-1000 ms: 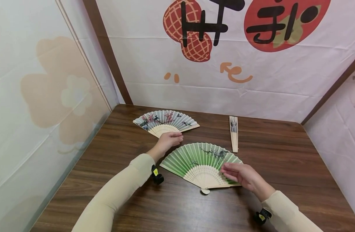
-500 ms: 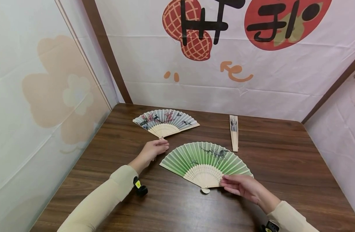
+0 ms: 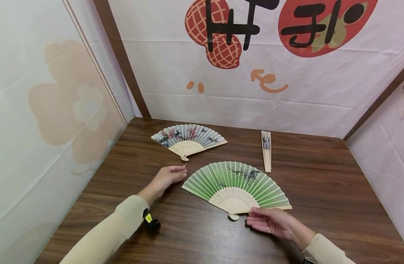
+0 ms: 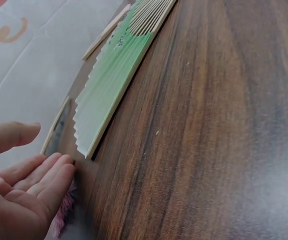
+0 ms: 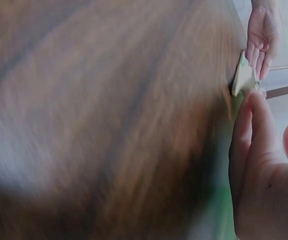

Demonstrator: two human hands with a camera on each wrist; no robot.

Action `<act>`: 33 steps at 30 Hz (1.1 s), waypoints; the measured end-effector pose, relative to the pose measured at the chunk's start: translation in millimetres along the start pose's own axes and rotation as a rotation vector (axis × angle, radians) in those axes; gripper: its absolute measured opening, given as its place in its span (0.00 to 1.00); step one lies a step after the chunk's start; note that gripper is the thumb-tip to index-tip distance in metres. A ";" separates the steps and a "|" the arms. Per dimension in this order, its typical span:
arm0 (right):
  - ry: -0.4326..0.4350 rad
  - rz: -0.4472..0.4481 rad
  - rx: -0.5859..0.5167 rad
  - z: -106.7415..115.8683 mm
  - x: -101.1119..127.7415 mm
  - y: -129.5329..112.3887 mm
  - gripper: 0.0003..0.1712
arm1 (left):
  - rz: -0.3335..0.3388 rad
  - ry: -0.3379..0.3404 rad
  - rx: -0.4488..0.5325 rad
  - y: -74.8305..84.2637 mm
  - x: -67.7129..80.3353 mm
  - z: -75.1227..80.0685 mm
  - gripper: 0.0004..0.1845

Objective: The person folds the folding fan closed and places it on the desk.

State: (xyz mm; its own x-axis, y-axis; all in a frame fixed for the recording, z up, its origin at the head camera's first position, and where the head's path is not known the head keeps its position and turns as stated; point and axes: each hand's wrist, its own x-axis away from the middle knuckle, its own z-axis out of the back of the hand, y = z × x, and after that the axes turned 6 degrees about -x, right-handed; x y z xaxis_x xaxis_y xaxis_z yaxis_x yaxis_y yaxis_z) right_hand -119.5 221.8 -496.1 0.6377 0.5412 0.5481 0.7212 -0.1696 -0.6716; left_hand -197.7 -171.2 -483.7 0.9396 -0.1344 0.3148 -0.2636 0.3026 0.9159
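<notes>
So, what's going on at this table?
A person has both hands over a wooden table with three folding fans. The right hand is at the near edge of the spread green fan; whether it touches is hard to tell. The open left hand is beside that fan's left end, just nearer the person than the flowered fan. That one lies spread too, while a third fan lies folded at the back right.

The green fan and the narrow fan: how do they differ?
The green fan is spread open; the narrow fan is folded. The green fan shows green with a dark print; the narrow fan shows grayish blue with dark marks. The narrow fan lies farther back on the table than the green fan. Both have pale sticks.
</notes>
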 end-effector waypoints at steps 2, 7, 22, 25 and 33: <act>0.000 -0.007 -0.017 -0.8 -0.6 2.9 0.10 | -0.008 -0.002 0.017 -0.8 1.2 -0.2 0.26; -0.002 0.005 -0.077 -3.5 -0.8 7.4 0.11 | -0.014 0.004 0.036 -2.7 3.2 -0.9 0.25; 0.074 0.111 -0.387 -15.6 -0.9 21.5 0.10 | -0.016 0.014 0.061 -7.0 13.4 -5.0 0.23; 0.083 0.120 -0.427 -17.6 -1.6 22.7 0.12 | -0.014 0.027 0.060 -8.3 13.3 -6.4 0.22; 0.134 0.165 -0.445 -21.8 -3.2 26.7 0.11 | -0.020 0.045 0.102 -9.2 14.5 -8.8 0.22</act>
State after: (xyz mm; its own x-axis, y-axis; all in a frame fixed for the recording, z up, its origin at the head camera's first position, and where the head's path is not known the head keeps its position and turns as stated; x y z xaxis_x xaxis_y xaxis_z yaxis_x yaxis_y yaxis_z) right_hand -96.3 197.6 -504.9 0.7615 0.3717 0.5310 0.6344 -0.5954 -0.4930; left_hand -179.7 -167.7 -489.8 0.9531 -0.0967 0.2868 -0.2633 0.2024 0.9432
